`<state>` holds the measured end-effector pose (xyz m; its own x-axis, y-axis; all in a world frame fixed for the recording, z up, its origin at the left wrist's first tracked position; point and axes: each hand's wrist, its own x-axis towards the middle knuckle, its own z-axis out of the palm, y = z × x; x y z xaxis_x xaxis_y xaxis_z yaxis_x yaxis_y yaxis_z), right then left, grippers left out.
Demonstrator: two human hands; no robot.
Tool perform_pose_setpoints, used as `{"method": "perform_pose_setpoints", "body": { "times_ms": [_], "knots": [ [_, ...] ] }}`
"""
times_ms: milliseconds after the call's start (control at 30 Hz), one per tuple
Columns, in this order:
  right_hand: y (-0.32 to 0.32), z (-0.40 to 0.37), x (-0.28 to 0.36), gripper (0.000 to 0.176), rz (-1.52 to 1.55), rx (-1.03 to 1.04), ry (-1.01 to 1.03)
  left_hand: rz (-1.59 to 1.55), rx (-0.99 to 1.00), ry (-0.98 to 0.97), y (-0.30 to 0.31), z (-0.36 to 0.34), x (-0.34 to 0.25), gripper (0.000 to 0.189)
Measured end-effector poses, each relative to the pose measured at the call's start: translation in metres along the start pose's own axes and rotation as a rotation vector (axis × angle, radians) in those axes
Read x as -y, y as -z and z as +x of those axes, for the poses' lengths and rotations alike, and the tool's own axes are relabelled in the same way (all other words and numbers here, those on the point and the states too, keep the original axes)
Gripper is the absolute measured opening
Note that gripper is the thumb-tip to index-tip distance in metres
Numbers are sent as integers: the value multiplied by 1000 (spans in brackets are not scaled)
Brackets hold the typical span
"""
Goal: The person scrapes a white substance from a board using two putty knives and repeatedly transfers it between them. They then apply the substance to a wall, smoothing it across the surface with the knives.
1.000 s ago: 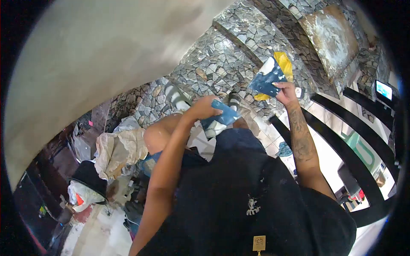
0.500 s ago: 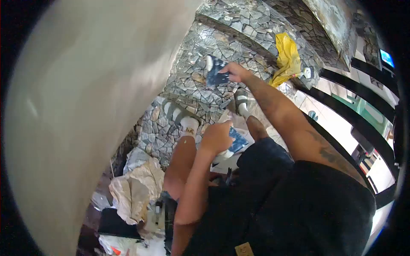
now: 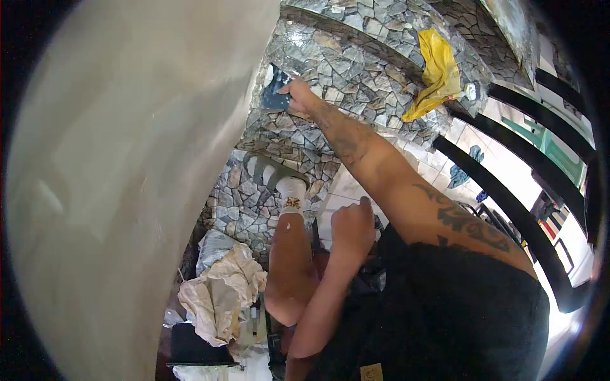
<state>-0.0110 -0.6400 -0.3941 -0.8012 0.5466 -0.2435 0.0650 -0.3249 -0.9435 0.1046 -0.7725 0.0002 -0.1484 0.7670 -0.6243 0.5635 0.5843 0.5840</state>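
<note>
Right hand (image 3: 301, 96) grasps blue blade (image 3: 274, 96) by right side, likely sparing fingers the white paste (image 3: 269, 75) | blade far, beside wall (image 3: 140, 140); contact unclear | left hand (image 3: 351, 230) near, curled; grip contents hidden, cannot tell

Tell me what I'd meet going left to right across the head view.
Crumpled paper → white sock → left hand → yellow bag → green chair.
</note>
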Motion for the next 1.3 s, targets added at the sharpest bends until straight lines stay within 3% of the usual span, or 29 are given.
{"method": "perform_pose_setpoints", "body": {
  "times_ms": [67, 133, 233, 333, 400, 433, 567, 633, 667, 733, 833, 900, 1000, 1100, 1300],
  "knots": [
    [-8, -17, 57, 36, -719, 131, 208, -8, 0, -15, 0, 3, -4, 11],
    [-14, -20, 77, 40, -1034, 175, 355, 13, 37, -35, 2, 7, -7, 8],
    [-20, -13, 72, 40, -936, 139, 489, -23, 4, -64, 8, 8, -8, 5],
    [-34, -1, 29, 44, -420, 12, 295, 16, 15, -87, 3, 8, -2, 7],
    [-37, 7, 1, 46, -244, -3, 320, 78, 45, -42, 4, 9, -2, 9],
    [-36, 12, -8, 46, -240, 27, 412, 110, 59, -18, 4, 9, -2, 10],
    [-44, 20, -24, 51, -119, 71, 386, 113, 26, -24, 2, 7, 0, 15],
    [-53, 18, 4, 54, 22, -4, 130, 57, 10, 21, -5, 7, 3, 28],
    [-63, 15, 34, 55, 164, -90, -101, 62, 18, 23, -5, 7, 3, 27],
    [-72, 17, 37, 46, 292, -195, -322, 73, 34, 25, -2, 7, 2, 27],
    [-88, 17, 51, 35, 162, -308, -343, 92, 111, 37, -3, 8, 4, 24],
    [-100, 11, 112, 47, -46, -446, -422, 145, 138, 27, -2, 6, 4, 14],
    [-103, 11, 122, 56, -80, -348, -516, 187, 148, 45, 3, 4, 3, 9],
    [-110, 4, 144, 64, -80, -373, -389, 199, 150, 52, 5, 1, 2, 8],
    [-119, -6, 161, 62, 5, -289, -259, 238, 167, 52, 0, 0, 4, 8]
  ]
}}
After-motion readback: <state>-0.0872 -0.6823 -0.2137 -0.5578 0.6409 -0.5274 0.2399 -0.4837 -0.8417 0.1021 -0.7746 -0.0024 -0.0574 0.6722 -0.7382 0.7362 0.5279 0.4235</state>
